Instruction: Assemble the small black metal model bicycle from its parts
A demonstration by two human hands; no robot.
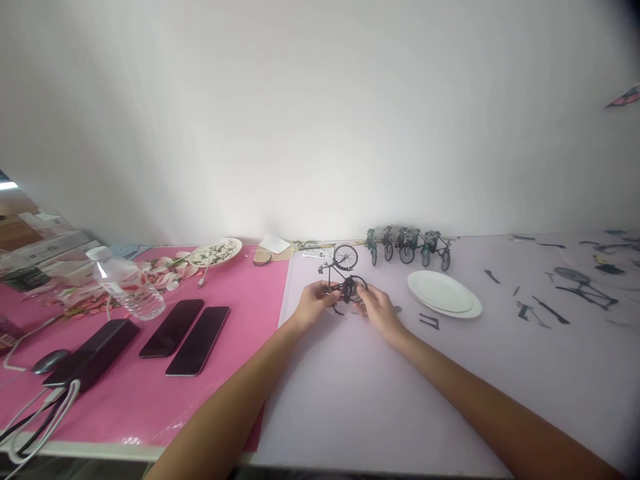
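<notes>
Table (380, 400), pale lilac and glossy pink. White oval plates (440, 293) are stacked at right; white round plate (237, 249) is heaped with small white-and-green pieces (216, 252). Slender black miniature bicycle (347, 288) is held over the lilac side, frame pinched by left hand (315, 301), lower wheel (359, 287) by right hand (375, 308). Wheel-end adjustment is judged in hand; steady frame, light fingertip pressure are called for.

"How is our light?"
"Soft on the white wall (320, 120), though we cannot place its source. We see glare on the pink worktop (125, 403) and faint shadows."
"And sharpness?"
"We read the small bicycle (349, 288) fairly clearly; loose parts (609, 269) at far right smear, and the right-hand corners darken."
</notes>
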